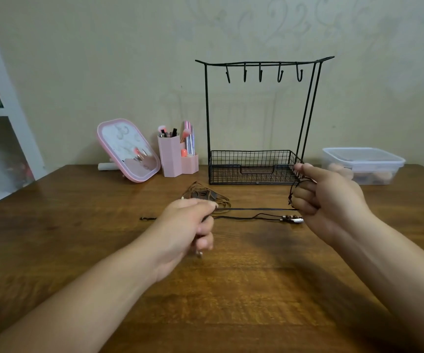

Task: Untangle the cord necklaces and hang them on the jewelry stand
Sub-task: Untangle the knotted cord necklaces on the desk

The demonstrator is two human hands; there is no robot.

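Before the jewelry stand (pixel 256 110), our left hand (pixel 185 225) and right hand (pixel 325 197) each pinch the black cord necklace (pixel 254 209), fingers curled, stretching it taut.

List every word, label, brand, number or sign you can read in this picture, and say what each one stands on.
No text can be read anywhere in this view.
Pink mirror: a small round mark low on its frame, too small and blurred to read.
Cosmetics in the pink holder: any print is too small to read.
Clear plastic box: no label shows.
Jewelry stand: no label shows.
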